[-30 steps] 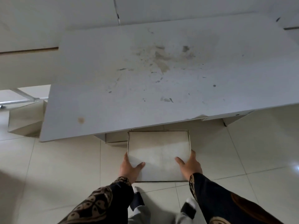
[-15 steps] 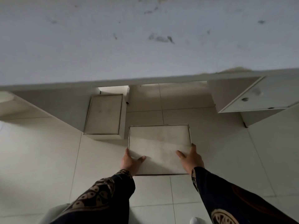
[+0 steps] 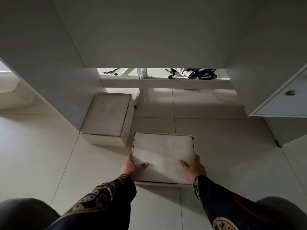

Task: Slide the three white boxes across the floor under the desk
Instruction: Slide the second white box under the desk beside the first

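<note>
A flat white box point(image 3: 163, 151) lies on the tiled floor in front of me. My left hand point(image 3: 132, 168) grips its near left corner, thumb on the lid. On the near right corner my right hand point(image 3: 194, 170) holds it the same way. A second, taller white box point(image 3: 108, 115) stands further in at the left, against the desk's left side panel point(image 3: 54, 80). The underside of the desk point(image 3: 149, 30) fills the top of the view. A third box is not visible.
At the right a desk cabinet with a round-knobbed door point(image 3: 282, 100) stands on the floor. At the back a low white crossbar point(image 3: 166, 83) spans the opening, with black straps and a bag point(image 3: 196, 73) beyond it. My knees show at both lower corners.
My head has dropped lower, so the desk's top is gone from view and its underside shows. The box has slid a little forward, toward the space under the desk, with both hands still on it.
</note>
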